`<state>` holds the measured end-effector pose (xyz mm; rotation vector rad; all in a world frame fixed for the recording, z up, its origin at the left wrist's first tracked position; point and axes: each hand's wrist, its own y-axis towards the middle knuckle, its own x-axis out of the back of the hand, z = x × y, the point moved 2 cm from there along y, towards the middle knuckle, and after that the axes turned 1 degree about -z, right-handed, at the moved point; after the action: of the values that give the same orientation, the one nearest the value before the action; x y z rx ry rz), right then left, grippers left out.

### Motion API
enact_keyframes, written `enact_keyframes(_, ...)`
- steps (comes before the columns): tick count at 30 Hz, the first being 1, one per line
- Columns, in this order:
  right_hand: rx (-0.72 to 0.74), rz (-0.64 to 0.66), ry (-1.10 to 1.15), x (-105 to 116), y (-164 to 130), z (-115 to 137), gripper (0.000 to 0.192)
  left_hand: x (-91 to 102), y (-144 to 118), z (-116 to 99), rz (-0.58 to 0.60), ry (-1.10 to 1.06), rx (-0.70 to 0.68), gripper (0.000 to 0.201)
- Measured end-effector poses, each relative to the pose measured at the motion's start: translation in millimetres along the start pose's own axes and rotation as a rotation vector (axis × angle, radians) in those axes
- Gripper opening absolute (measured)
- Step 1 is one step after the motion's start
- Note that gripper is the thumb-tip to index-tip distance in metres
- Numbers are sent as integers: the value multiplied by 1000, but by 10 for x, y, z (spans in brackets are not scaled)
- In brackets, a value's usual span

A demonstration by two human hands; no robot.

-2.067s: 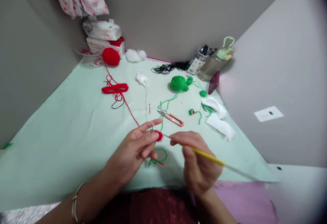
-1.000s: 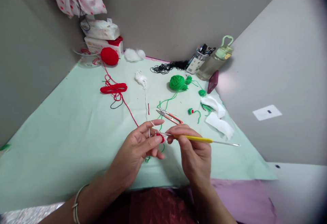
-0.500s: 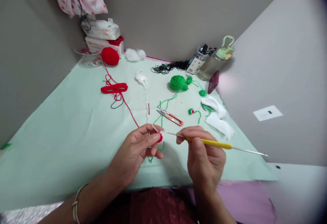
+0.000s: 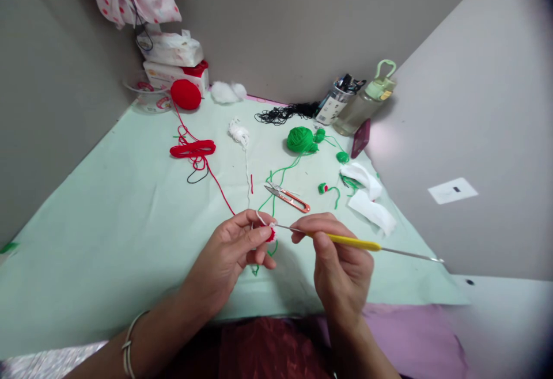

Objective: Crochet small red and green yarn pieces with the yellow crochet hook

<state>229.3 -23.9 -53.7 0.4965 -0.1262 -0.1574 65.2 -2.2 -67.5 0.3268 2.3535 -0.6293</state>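
- The right hand point(image 4: 341, 272) pinches the yellow crochet hook point(image 4: 345, 241) between thumb and fingers; half a second ago its steel tip stood a little clear of the work, and now the tip has moved left to touch the small red crochet piece point(image 4: 270, 234).
- Over the same span the hook has also levelled out, its far steel end pointing to the right over the pale green mat point(image 4: 108, 218).
- The left hand point(image 4: 233, 255) keeps its clenched pinch on the red piece, thumb and forefinger closed around it, just near of the table's middle; it has scarcely shifted.
- A white strand point(image 4: 259, 216) loops over the left forefinger and runs far toward the white yarn tuft point(image 4: 239, 133); a green tail point(image 4: 273, 247) hangs below the piece.
- As a judgement, the tip's return to the piece suggests another stitch is being entered rather than the work being set down.
- Nothing else has moved: the orange snips point(image 4: 288, 197) lie just far of the hands, the green yarn ball point(image 4: 300, 140) beyond them, the red yarn ball point(image 4: 185, 94) at the far left, and the bottle point(image 4: 365, 105) at the far right.
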Motion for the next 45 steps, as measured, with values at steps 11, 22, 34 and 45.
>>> enact_keyframes(11, 43, 88, -112, 66, 29, 79, 24, 30, -13, -13, -19, 153, -26, 17)
enact_keyframes(22, 31, 190, -38, 140, 63, 31, 21, 35, -32, -60, 38, 284, -46, 19)
enact_keyframes(34, -235, 36, 378, -6, 60, -150, 17, -8, -20, -68, 96, 180, 40, 16)
enact_keyframes(45, -125, 58, 235, 64, 77, -89, 19, -13, -11, -82, 80, 171, 15, 15)
